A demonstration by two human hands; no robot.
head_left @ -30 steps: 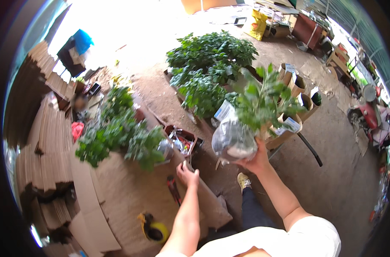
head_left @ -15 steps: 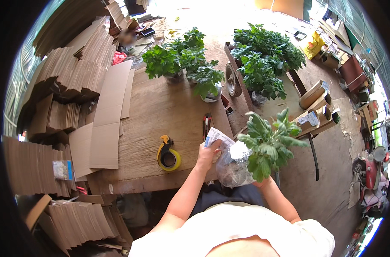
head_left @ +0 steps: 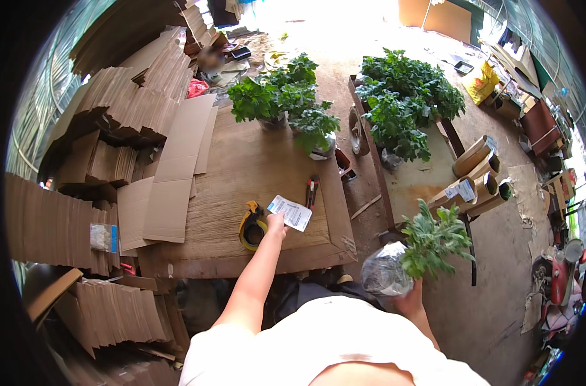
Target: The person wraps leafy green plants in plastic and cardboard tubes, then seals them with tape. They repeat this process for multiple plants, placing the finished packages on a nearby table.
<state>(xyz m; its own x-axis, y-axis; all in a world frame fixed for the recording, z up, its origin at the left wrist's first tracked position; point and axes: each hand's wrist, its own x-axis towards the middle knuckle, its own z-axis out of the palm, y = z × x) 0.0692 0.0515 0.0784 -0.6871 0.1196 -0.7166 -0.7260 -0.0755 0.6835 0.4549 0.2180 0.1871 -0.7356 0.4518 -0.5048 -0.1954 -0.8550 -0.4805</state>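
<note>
My left hand [head_left: 276, 224] grips a white label slip [head_left: 289, 211] over the wooden table [head_left: 209, 148]. Near it are a yellow-and-black tape dispenser [head_left: 253, 231] on the left and a red-and-black utility knife [head_left: 312, 192] on the right. Off the table's right front corner, my right hand [head_left: 409, 293] holds a plastic-wrapped pot [head_left: 386, 273] with a leafy green plant [head_left: 434, 238]; its fingers are partly hidden under the pot. More potted plants [head_left: 283, 100] stand at the table's back.
A trolley [head_left: 409, 193] at the right carries plants [head_left: 409, 96] and several cardboard sleeves [head_left: 470, 161]. Tall stacks of flat cardboard [head_left: 67, 219] crowd the left, with loose sheets [head_left: 177, 180] on the table's edge. A red scooter [head_left: 558, 280] is at the far right.
My left hand came to hold the label and has now moved it leftward and forward over the table. The wrapped plant in my right hand has moved right and down, away from my left hand.
</note>
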